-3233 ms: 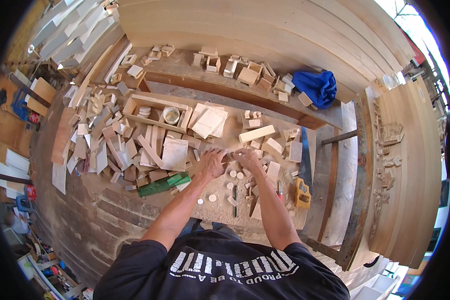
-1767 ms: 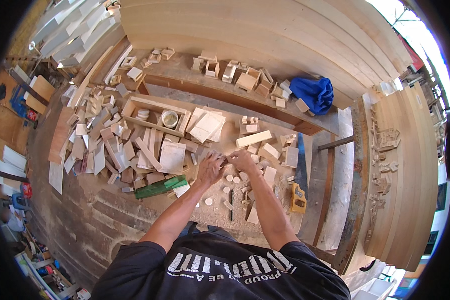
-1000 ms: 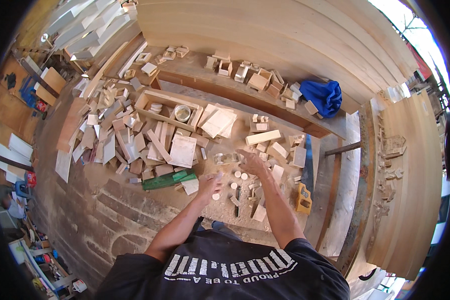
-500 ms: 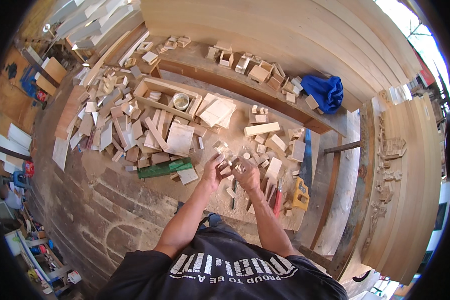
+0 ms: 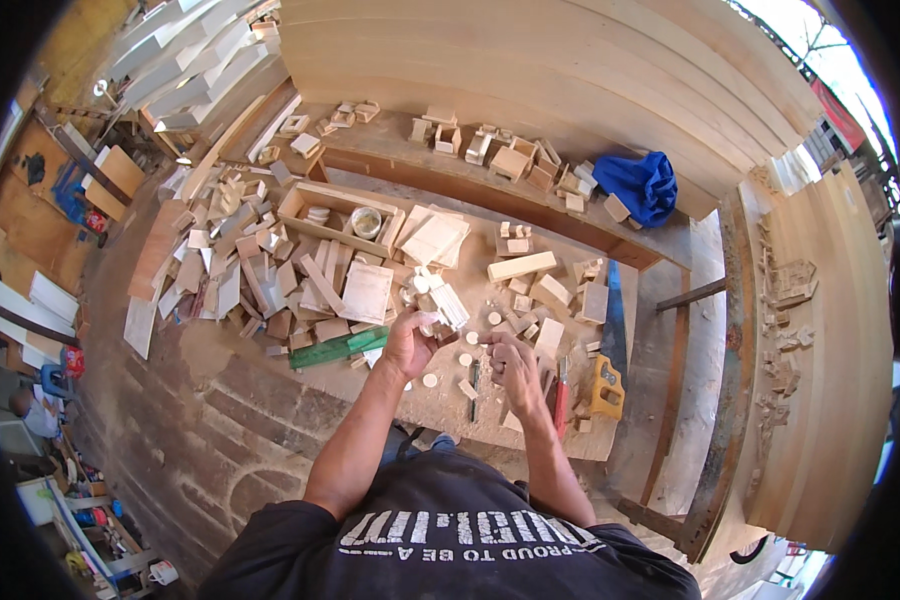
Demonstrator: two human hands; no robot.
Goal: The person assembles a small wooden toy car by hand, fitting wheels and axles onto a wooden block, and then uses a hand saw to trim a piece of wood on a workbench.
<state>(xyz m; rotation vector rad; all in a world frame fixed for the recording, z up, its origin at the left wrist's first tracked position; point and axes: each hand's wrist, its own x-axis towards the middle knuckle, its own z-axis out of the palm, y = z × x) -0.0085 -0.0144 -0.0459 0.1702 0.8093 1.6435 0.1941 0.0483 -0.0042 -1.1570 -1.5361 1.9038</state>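
Note:
My left hand (image 5: 410,345) is closed round the near end of a small pale wooden toy vehicle (image 5: 442,300), built of blocks with round parts on it, and holds it tilted above the workbench. To its right, my right hand (image 5: 515,368) has its fingers bent and drawn together low over the bench. Whatever its fingertips hold, if anything, is too small to make out. Round wooden discs (image 5: 473,338) lie by those fingertips, and another disc (image 5: 430,380) rests nearer to me. A dark slim tool (image 5: 474,377) lies between my forearms.
Wood offcuts (image 5: 255,255) pile up at the left, beside an open wooden box (image 5: 342,228) holding a round tub (image 5: 367,222). A saw with a yellow handle (image 5: 608,388) and a red-handled tool (image 5: 562,398) lie at the right. Behind, a shelf (image 5: 390,150) carries small wooden models and blue cloth (image 5: 638,188).
My hands have parted: the left has shifted left with the toy vehicle, the right has moved slightly right and down toward the bench. More discs now show between them.

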